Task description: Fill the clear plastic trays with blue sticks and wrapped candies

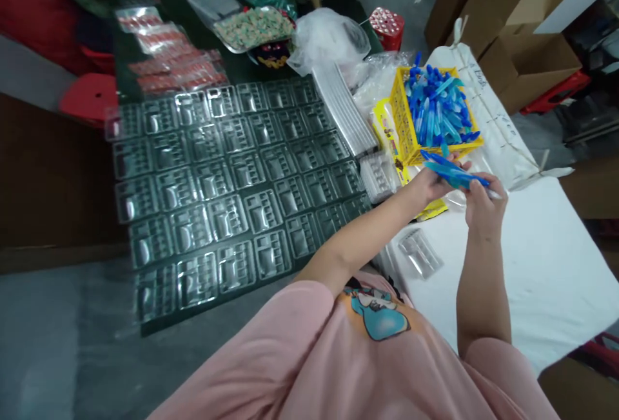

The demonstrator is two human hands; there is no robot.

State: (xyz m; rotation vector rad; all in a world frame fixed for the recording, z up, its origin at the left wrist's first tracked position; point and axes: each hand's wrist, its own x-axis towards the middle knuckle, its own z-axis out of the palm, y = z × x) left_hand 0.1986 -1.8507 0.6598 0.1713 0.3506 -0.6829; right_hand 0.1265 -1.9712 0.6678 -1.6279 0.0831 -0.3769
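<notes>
Across the dark table (128,81), clear trays (264,210) are lying in rows. Beside them, a yellow basket (411,144) is standing full of blue pens (429,107). In front of this basket, the left hand (428,182) is grasping a bundle (452,173), its fingers half closed. The right hand (486,200) is pinching the other end of the same bundle, fingers bent around it.

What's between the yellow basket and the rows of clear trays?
Ridged strips, stacked small trays, a yellow packet and clear plastic, in the head view.
</notes>
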